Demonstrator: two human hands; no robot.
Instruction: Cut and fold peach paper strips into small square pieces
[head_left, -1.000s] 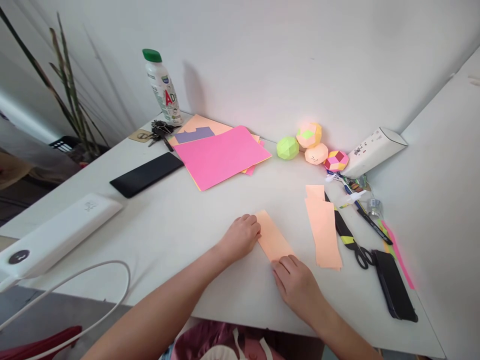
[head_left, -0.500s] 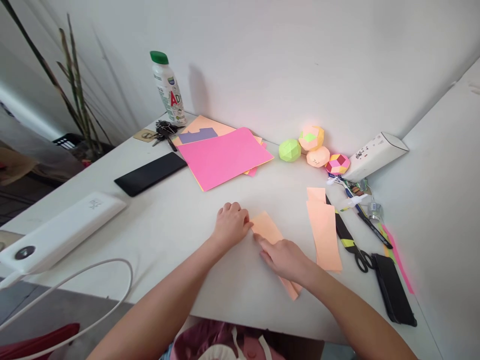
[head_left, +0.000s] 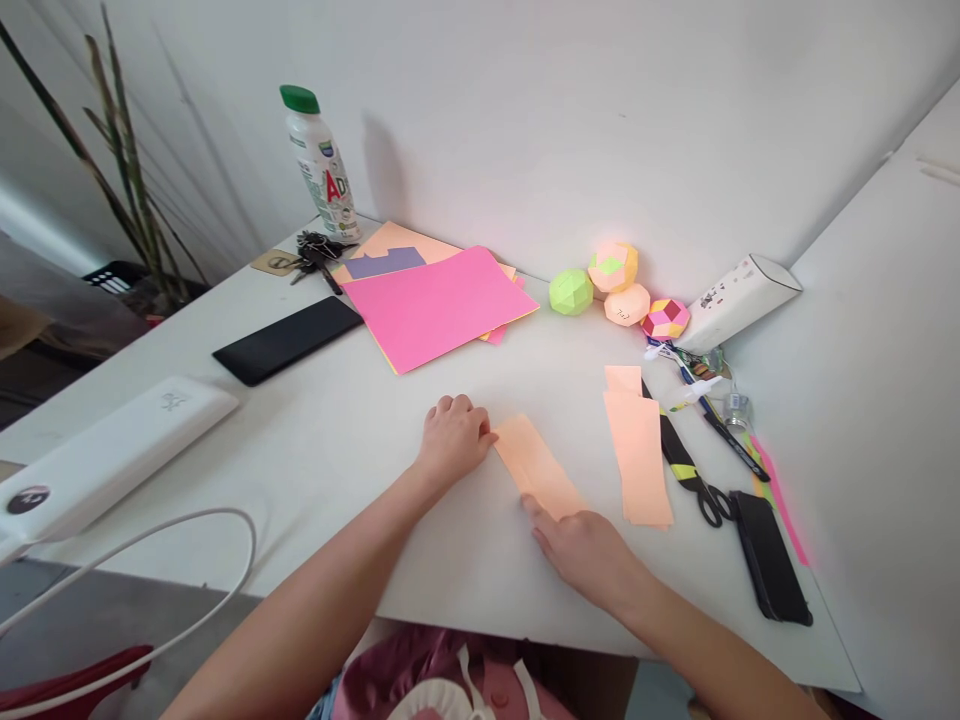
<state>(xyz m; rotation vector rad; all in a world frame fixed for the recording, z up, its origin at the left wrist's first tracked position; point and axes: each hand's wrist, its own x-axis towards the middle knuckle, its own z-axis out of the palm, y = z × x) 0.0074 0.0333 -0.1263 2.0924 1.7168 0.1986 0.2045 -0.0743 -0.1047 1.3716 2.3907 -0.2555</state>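
A long peach paper strip (head_left: 536, 464) lies on the white table (head_left: 360, 450) in front of me. My left hand (head_left: 452, 438) is curled, its fingertips pinning the strip's far end. My right hand (head_left: 581, 545) lies flat, fingers stretched out, pressing the strip's near end. Further peach strips (head_left: 637, 450) lie just to the right, apart from both hands.
Black-and-yellow scissors (head_left: 690, 470), pens (head_left: 712, 400) and a black phone (head_left: 769, 560) lie right. Paper polyhedra (head_left: 619, 285) and a white box (head_left: 739, 300) sit by the wall. A pink sheet stack (head_left: 435, 305), another phone (head_left: 285, 340), keys (head_left: 315, 250), a bottle (head_left: 319, 170) and a white device (head_left: 105, 455) lie left.
My right hand slid up along the strip toward the left hand, then back down to the near end. The left hand stayed on the far end.
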